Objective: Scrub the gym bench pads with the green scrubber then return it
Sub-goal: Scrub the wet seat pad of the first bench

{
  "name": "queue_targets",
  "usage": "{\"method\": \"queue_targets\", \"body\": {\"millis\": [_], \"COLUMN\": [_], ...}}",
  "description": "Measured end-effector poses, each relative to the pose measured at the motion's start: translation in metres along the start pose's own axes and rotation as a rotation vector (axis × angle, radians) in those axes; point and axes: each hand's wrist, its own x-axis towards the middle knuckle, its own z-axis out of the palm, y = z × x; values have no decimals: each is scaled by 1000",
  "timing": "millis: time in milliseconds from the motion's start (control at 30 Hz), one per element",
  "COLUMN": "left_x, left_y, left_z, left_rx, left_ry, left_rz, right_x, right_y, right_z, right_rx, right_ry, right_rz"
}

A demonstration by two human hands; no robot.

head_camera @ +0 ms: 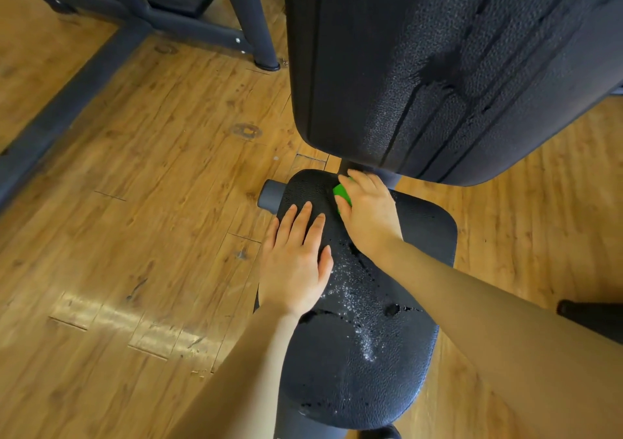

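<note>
The black seat pad [364, 354] runs from the bottom middle up to the centre, wet with droplets and foam. Above it leans the large black back pad [438, 68], streaked with wet lines. My right hand [367, 213] grips the green scrubber [342, 193] at the seat pad's far end, close under the back pad; only a small green edge shows past the fingers. My left hand [296, 256] lies flat with straight fingers on the left side of the seat pad.
Wooden plank floor [151, 202] surrounds the bench. A grey frame tube end [271, 194] sticks out left of the seat pad. Dark machine frame bars [141, 17] cross the upper left. A dark object [590, 320] sits at the right edge.
</note>
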Motion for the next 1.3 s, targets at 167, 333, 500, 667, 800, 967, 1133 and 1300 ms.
{"method": "queue_targets", "body": {"millis": [167, 333, 500, 667, 800, 967, 1133, 1300], "left_x": [0, 0, 0, 0, 0, -1, -1, -1], "left_y": [0, 1, 1, 0, 0, -1, -1, 0], "left_z": [-1, -1, 0, 1, 1, 0, 0, 0], "left_rx": [3, -7, -7, -10, -15, -11, 9, 8], "left_ry": [-5, -12, -2, 0, -3, -8, -6, -9], "left_rz": [4, -7, -3, 2, 4, 7, 7, -1], "right_x": [-35, -74, -55, -19, -16, -29, -57, -54], "right_y": [7, 9, 5, 0, 3, 28, 71, 54], "right_z": [1, -2, -4, -4, 3, -7, -27, -23], "right_rx": [17, 8, 75, 110, 46, -43, -107, -52], "right_ry": [41, 54, 44, 19, 10, 87, 104, 98], "right_rz": [-6, -37, -34, -75, -113, -178, -141, -1]}}
